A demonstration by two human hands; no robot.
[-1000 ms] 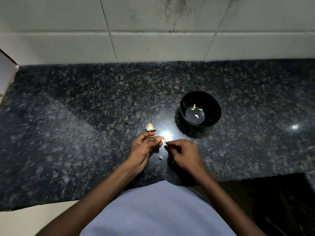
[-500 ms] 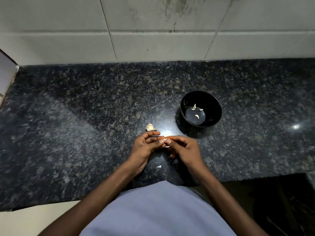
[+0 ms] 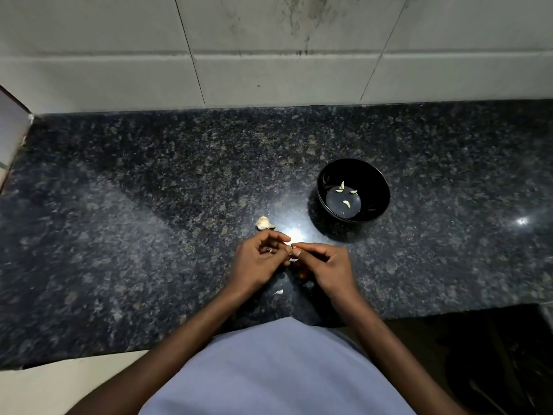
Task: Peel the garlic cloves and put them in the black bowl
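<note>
My left hand (image 3: 258, 259) and my right hand (image 3: 324, 265) meet fingertip to fingertip just above the counter, both pinching a small garlic clove (image 3: 291, 248) that is mostly hidden between the fingers. The black bowl (image 3: 380, 190) stands beyond my right hand and holds several pale peeled cloves (image 3: 347, 203). A pale garlic piece (image 3: 264, 223) lies on the counter just beyond my left hand.
The dark speckled granite counter (image 3: 149, 235) runs to a white tiled wall (image 3: 269, 55) at the back. A scrap of white skin (image 3: 278, 292) lies between my wrists. The counter's front edge is near my body, with a dark gap at lower right.
My hands came together from slightly apart and rose a little, both now pinching the clove. A scrap of skin has appeared on the counter between my wrists.
</note>
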